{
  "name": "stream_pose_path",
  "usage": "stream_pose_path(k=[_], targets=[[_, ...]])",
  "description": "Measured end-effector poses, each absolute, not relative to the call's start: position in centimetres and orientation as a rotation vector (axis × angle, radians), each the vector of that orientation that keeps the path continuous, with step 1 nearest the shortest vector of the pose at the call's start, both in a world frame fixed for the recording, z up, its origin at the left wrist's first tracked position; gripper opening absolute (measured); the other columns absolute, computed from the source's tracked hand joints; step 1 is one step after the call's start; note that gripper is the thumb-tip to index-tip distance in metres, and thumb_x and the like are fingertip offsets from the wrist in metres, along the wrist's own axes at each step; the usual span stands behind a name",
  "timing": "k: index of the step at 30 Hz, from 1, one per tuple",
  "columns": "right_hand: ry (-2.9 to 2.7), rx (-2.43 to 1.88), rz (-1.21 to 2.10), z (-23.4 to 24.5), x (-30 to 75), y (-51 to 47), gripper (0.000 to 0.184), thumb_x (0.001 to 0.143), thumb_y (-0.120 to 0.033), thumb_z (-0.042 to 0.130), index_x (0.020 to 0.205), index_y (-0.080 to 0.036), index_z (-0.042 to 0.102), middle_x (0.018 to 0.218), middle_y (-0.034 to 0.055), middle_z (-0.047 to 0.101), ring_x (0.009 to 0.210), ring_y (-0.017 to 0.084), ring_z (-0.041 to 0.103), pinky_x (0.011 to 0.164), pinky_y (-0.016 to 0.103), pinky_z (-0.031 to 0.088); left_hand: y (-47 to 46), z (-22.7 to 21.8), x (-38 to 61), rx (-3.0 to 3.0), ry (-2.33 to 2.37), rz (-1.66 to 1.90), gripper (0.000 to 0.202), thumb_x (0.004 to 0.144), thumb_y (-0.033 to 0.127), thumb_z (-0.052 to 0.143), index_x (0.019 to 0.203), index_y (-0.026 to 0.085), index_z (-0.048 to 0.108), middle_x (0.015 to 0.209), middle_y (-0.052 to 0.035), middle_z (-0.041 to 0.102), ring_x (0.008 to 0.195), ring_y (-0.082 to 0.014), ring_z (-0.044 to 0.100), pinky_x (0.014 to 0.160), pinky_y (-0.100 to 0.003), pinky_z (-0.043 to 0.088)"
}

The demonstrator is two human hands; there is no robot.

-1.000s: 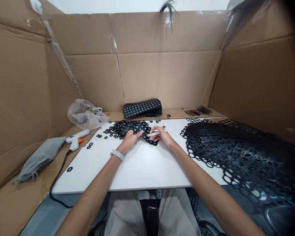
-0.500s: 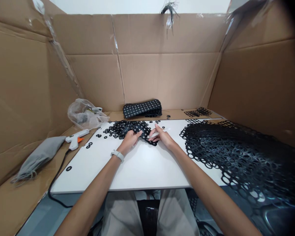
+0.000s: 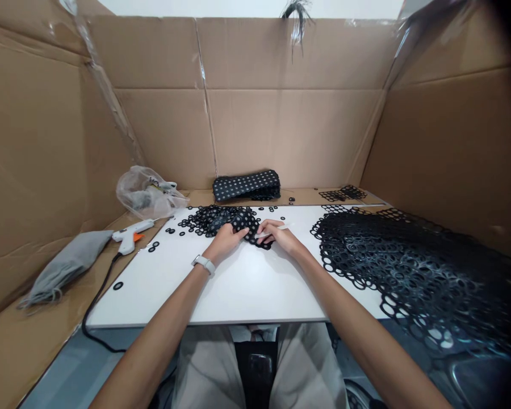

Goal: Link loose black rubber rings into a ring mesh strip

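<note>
My left hand (image 3: 225, 241), with a watch on its wrist, is closed on the near edge of a black dotted sheet (image 3: 242, 217). Thumb and forefinger pinch it above the white board. In my right hand (image 3: 280, 234) is a slim white pen-like tool (image 3: 284, 226), held like a pencil, its tip toward the sheet's right end. Whether the tip touches the sheet I cannot tell. Loose small black rings (image 3: 202, 218) are heaped to the left of and behind the sheet.
A large pile of black ring netting (image 3: 366, 250) covers the board's right side. Behind stands a stack of black dotted sheets (image 3: 247, 186). A white glue gun (image 3: 130, 236), grey pouch (image 3: 72, 261) and clear plastic bag (image 3: 147, 193) lie left. Cardboard walls (image 3: 289, 125) enclose the white board (image 3: 255, 295).
My right hand's fingers have closed in around the white pen-like tool, which now slants across the hand toward the sheet. My left hand keeps its pinch on the sheet. The view has tilted slightly.
</note>
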State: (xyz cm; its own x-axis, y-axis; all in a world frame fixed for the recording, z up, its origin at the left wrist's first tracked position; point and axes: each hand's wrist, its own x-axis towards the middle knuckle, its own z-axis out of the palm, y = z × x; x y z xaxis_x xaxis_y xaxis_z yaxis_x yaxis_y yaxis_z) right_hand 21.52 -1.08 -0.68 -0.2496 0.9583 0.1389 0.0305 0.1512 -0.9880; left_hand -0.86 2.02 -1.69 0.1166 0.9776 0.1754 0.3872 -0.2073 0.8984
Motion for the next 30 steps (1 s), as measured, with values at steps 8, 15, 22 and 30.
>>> stream_pose_path(k=[8,15,22,30], targets=[[-1.483,-1.039,1.245,-0.4,21.4,-1.2,0.015,0.079,-0.027,0.058,0.086,-0.02,0.069,0.08,0.0045,0.076,0.078,0.022,0.078,0.072,0.029,0.057,2.4,-2.3,-0.6,1.678,1.327,1.085,0.036,0.075,0.048,0.088,0.074,0.02,0.064,0.068,-0.002,0.064,0.077,-0.0252,0.062,0.069,-0.032,0.045],[-1.504,-1.064,1.223,-0.3,21.3,-1.3,0.01,0.081,-0.027,0.062,0.084,-0.019,0.068,0.081,0.0044,0.075,0.08,0.022,0.079,0.072,0.027,0.055,2.5,-2.4,-0.5,1.659,1.328,1.092,0.037,0.072,0.048,0.089,0.074,0.019,0.066,0.07,-0.0034,0.067,0.077,-0.0255,0.062,0.067,-0.031,0.045],[-1.533,-1.053,1.19,-0.7,21.3,-1.1,0.011,0.082,-0.029,0.063,0.084,-0.02,0.068,0.084,0.0038,0.074,0.077,0.021,0.077,0.075,0.029,0.056,2.2,-2.1,-0.4,1.662,1.27,1.101,0.034,0.075,0.046,0.088,0.078,0.018,0.07,0.072,-0.0042,0.069,0.082,-0.0273,0.066,0.069,-0.032,0.049],[-1.566,-1.042,1.141,-1.6,21.3,-0.5,0.014,0.081,-0.034,0.066,0.084,-0.021,0.069,0.078,0.0028,0.071,0.073,0.02,0.074,0.072,0.03,0.056,1.9,-2.1,-0.6,1.661,1.171,1.087,0.033,0.071,0.041,0.092,0.079,0.016,0.073,0.072,-0.0032,0.07,0.076,-0.0243,0.065,0.067,-0.032,0.049]])
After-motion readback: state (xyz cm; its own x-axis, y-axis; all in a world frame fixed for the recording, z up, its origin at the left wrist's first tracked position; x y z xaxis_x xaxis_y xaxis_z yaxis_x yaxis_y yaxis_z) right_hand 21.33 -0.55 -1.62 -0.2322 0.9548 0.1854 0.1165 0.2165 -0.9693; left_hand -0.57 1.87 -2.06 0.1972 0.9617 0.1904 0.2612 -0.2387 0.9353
